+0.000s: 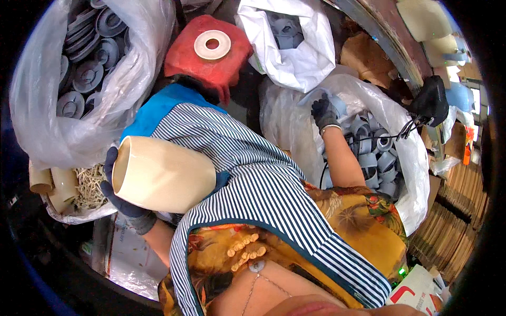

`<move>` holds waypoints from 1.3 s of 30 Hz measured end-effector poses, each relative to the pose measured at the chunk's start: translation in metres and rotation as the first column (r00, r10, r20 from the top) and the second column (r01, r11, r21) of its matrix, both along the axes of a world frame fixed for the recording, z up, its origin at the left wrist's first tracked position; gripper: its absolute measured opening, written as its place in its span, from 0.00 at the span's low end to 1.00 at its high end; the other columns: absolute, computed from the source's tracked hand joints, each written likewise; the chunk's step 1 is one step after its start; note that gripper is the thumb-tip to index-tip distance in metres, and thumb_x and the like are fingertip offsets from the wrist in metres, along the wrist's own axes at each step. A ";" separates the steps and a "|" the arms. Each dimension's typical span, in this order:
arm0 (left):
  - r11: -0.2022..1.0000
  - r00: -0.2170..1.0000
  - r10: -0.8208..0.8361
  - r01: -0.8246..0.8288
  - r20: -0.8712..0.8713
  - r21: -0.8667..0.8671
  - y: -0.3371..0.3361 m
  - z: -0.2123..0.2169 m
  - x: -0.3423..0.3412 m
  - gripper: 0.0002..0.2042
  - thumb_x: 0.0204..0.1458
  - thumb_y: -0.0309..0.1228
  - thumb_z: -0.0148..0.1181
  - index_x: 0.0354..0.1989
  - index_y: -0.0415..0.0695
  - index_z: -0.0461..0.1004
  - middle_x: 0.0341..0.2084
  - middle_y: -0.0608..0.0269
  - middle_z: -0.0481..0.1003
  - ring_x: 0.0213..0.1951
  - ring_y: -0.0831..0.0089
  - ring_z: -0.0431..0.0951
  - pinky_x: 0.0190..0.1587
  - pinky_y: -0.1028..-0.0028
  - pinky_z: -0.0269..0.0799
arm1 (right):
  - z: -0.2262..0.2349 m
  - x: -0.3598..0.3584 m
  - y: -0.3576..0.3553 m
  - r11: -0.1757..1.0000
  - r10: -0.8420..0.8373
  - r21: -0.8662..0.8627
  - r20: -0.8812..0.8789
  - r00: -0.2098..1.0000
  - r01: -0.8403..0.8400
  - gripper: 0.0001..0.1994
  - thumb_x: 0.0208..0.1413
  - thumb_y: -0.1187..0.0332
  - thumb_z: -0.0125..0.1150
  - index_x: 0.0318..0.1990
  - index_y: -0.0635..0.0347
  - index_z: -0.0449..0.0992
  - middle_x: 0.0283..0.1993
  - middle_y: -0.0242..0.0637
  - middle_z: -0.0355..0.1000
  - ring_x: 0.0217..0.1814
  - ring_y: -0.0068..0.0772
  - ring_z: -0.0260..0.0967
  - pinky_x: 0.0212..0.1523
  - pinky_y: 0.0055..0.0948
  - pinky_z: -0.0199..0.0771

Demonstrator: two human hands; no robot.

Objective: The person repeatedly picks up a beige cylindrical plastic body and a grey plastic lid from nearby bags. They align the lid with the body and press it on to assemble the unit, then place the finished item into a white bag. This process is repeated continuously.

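Observation:
My left hand, in a dark blue glove, is wrapped round a cream, barrel-shaped plastic container. The container lies tilted against my striped apron, its wide open mouth to the left. My right hand, in a dark grey glove, reaches out over a clear plastic bag. Its fingers are closed at a blue-grey curved plastic collar, partly hidden by the hand. More blue-grey plastic collars lie heaped in that bag, beside my right forearm.
A red-covered stand ahead bears a cream ring. Grey discs fill a clear bag at far left. A white sack holds grey parts. Thin cream pieces sit at left; stacked cardboard and a black cabled device are right.

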State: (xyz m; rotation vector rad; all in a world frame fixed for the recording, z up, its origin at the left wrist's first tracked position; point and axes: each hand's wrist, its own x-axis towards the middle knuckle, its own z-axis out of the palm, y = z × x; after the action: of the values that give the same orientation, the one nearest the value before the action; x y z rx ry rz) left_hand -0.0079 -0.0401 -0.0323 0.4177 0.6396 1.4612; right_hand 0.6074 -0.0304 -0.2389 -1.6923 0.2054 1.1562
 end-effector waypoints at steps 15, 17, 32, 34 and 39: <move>0.995 0.907 0.103 -0.089 -0.409 0.051 -0.002 0.006 0.009 0.23 0.62 0.43 0.45 0.58 0.39 0.65 0.54 0.58 0.68 0.56 0.67 0.67 0.61 0.68 0.61 | 0.094 0.071 0.001 0.483 0.768 -0.701 0.627 -0.129 -0.525 0.20 0.62 0.57 0.53 0.56 0.58 0.66 0.51 0.45 0.68 0.50 0.37 0.66 0.50 0.39 0.67; 0.987 0.770 0.044 0.067 -0.636 0.149 0.015 -0.003 0.016 0.22 0.64 0.44 0.42 0.58 0.42 0.65 0.56 0.57 0.67 0.58 0.68 0.67 0.61 0.68 0.61 | 0.140 0.094 -0.015 0.403 0.796 -0.794 0.550 -0.254 -0.455 0.21 0.62 0.58 0.54 0.58 0.59 0.65 0.52 0.45 0.68 0.52 0.37 0.66 0.51 0.40 0.67; 0.977 0.893 -0.052 0.139 -0.447 0.163 0.035 -0.067 0.009 0.24 0.67 0.41 0.37 0.66 0.39 0.55 0.61 0.49 0.64 0.58 0.61 0.69 0.60 0.63 0.68 | 0.274 -0.379 0.123 0.140 0.949 0.401 0.207 0.238 -0.905 0.21 0.65 0.55 0.47 0.59 0.57 0.68 0.52 0.35 0.72 0.42 0.19 0.69 0.39 0.22 0.74; 0.979 0.868 -0.022 0.120 -0.496 0.167 0.036 -0.058 0.007 0.25 0.67 0.43 0.37 0.66 0.40 0.54 0.61 0.49 0.64 0.59 0.61 0.69 0.60 0.63 0.68 | 0.277 -0.383 0.131 0.141 0.977 0.362 0.101 0.189 -0.921 0.23 0.64 0.59 0.51 0.64 0.55 0.63 0.58 0.35 0.68 0.53 0.23 0.68 0.46 0.25 0.73; 0.986 0.925 -0.141 0.161 -0.354 0.029 0.041 -0.051 0.001 0.31 0.65 0.53 0.33 0.67 0.39 0.53 0.61 0.48 0.64 0.60 0.62 0.68 0.61 0.63 0.67 | 0.258 -0.384 0.133 0.037 0.950 0.359 0.278 0.145 -0.933 0.22 0.64 0.53 0.49 0.58 0.60 0.69 0.46 0.32 0.69 0.43 0.21 0.67 0.38 0.21 0.71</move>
State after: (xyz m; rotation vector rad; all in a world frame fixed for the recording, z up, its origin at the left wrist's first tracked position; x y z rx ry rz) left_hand -0.0071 0.0013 -0.0834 0.7689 0.8313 1.2686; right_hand 0.2235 0.1021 0.0189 -1.2016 -1.3882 1.9811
